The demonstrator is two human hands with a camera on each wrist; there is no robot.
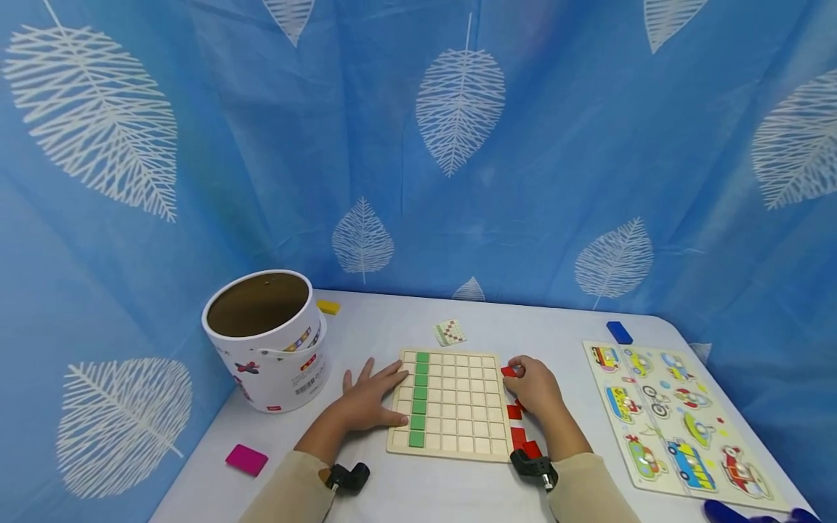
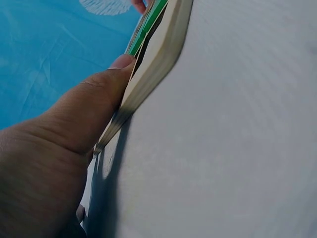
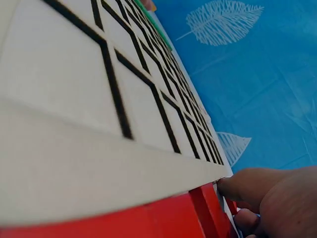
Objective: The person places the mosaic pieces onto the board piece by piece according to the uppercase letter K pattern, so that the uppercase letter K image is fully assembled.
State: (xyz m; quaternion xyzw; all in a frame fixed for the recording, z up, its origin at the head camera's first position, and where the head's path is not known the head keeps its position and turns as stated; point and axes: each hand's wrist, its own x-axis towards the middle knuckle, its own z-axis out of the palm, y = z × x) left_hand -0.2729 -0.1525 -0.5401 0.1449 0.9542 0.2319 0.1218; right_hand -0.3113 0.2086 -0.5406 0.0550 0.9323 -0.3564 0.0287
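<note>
A: Where is the board?

B: The wooden grid board (image 1: 451, 402) lies flat on the white table (image 1: 405, 494), right between the two hands. The left hand (image 1: 369, 399) is at its left edge, the right hand (image 1: 538, 385) at its right edge.

A: What is the left hand doing?

B: It rests palm down with the fingers straight and spread. The fingertips touch the left rim of the board, next to a column of green tiles (image 1: 419, 398). In the left wrist view the thumb (image 2: 94, 106) presses flat against the side of the board (image 2: 153, 64). It grasps nothing.

A: And the right hand?

B: Its fingers are curled round a red block (image 1: 508, 371) at the board's upper right corner, pinching it. More red blocks (image 1: 519, 432) lie in a row along the board's right edge, just under that hand and wrist. The right wrist view shows the red pieces (image 3: 163, 218) hard against the board's rim (image 3: 99, 173), with the fingers (image 3: 257, 186) just beside them.

A: What else lies around?

B: Beyond the left hand, a white paper bucket (image 1: 268, 338) stands open, with a yellow block (image 1: 328, 306) behind it. A pink block (image 1: 246, 459) lies near the left sleeve. A small pattern card (image 1: 450, 332) sits just past the board's far edge. To the right of the right hand lie a vehicle puzzle (image 1: 680, 425) and a blue block (image 1: 618, 332).
</note>
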